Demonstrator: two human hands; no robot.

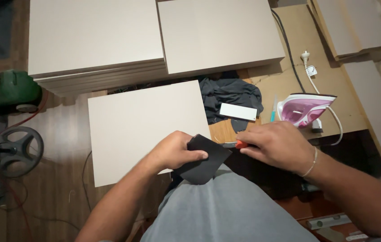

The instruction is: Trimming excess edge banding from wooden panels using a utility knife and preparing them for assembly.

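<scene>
My left hand [174, 150] grips a piece of black cloth [204, 161] by its left edge, thumb on top, just above my grey shirt. My right hand [280, 145] is closed on a small tool with an orange handle [241, 144], whose metal tip points at the cloth's upper right edge. Both hands hover over the near edge of a beige board [141, 125] and a wooden bench [284, 80].
Stacked beige boards [96, 40] and another beige board [217, 33] lie beyond. A dark rag [230, 92] with a small white piece [238, 111] on it sits beside a pink clothes iron [304, 110] and its white cord. A green machine [6, 92] stands at the left.
</scene>
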